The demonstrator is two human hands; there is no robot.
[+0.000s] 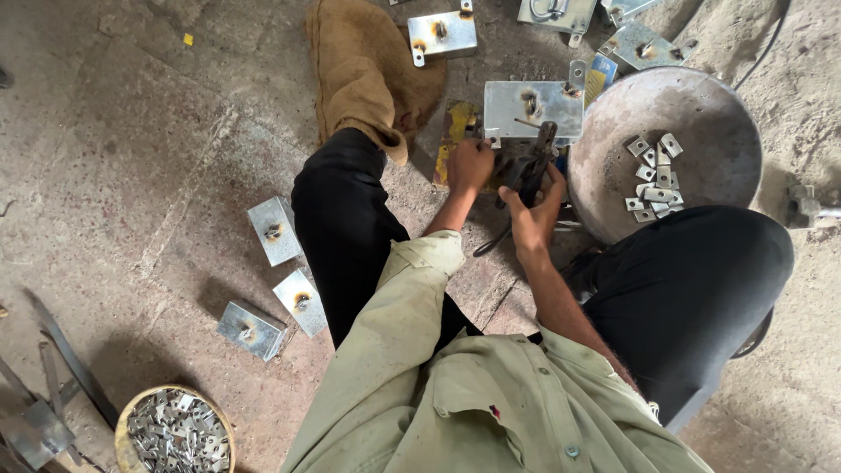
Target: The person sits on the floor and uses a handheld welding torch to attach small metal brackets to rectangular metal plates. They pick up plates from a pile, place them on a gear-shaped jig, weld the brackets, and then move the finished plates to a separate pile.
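Both hands sit together just below the metal box [533, 107], left hand [470, 164] steadying it, right hand [536, 213] clamped on the dark tool [532, 162] pointing up at it.

Soft even daylight, faint shadows under the metal boxes [274, 229], mild glare on plate [533, 107] above the hands, sharp focus, slight edge stretch.

Sat on concrete floor [131, 158], legs apart. My left hand [469, 165] pressed the edge of a grey metal box [533, 107]; my right hand [536, 208] gripped a dark welding holder [531, 166] against it. Round pan [701, 114] of small brackets [653, 175] beside right knee. 3 finished boxes [275, 229] lay left; basket [123, 429] of brackets nearer.
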